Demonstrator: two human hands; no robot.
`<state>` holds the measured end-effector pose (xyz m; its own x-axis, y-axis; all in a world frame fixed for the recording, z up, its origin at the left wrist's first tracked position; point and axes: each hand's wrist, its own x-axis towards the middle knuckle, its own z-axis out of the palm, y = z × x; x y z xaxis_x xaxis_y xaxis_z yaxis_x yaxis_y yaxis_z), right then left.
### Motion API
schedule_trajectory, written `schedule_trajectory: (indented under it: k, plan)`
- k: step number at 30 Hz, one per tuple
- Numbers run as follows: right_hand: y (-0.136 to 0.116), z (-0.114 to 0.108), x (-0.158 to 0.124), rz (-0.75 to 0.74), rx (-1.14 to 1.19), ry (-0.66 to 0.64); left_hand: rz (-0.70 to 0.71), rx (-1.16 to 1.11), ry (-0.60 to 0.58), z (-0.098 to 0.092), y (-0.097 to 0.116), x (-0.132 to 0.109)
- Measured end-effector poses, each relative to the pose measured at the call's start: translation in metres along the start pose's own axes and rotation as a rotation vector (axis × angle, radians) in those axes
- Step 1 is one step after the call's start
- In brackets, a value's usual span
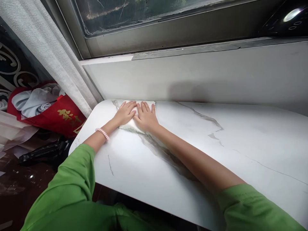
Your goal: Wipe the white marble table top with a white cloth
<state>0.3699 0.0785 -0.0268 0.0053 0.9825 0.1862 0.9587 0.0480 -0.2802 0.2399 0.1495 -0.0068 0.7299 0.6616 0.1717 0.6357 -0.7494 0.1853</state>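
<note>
1. Your left hand (125,113) and right hand (146,119) lie flat, unclenched, on the white cloth (131,125);
2. cloth near the table (134,170) far edge;
3. uneven pressure could bunch it against the wall (139,78).

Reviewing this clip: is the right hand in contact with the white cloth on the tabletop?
Touching. The head view shows the right hand laid flat on the white cloth, fingers spread across it.

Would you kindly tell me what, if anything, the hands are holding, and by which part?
Nothing is grasped: the left hand and right hand lie flat on the white cloth.
</note>
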Motion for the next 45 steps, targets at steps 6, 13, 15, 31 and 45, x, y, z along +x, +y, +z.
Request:
schedule_trajectory:
  k: [6, 13, 15, 31, 45]
  plan:
    - [0.005, 0.0, 0.03, 0.081, -0.003, -0.014, 0.062, -0.01, 0.003, 0.003, -0.024, 0.033]
    - [0.006, 0.005, 0.036, 0.075, -0.077, -0.007, 0.028, 0.045, -0.015, 0.006, -0.025, 0.033]
    - [0.004, 0.005, 0.029, 0.066, -0.059, 0.0, 0.011, 0.059, -0.025, 0.007, -0.02, 0.026]
    - [-0.092, -0.005, -0.138, -0.206, 0.002, 0.016, -0.014, 0.033, 0.032, -0.026, 0.048, -0.175]
    - [-0.105, -0.003, -0.115, -0.337, 0.098, -0.082, -0.144, 0.075, 0.05, -0.03, 0.032, -0.183]
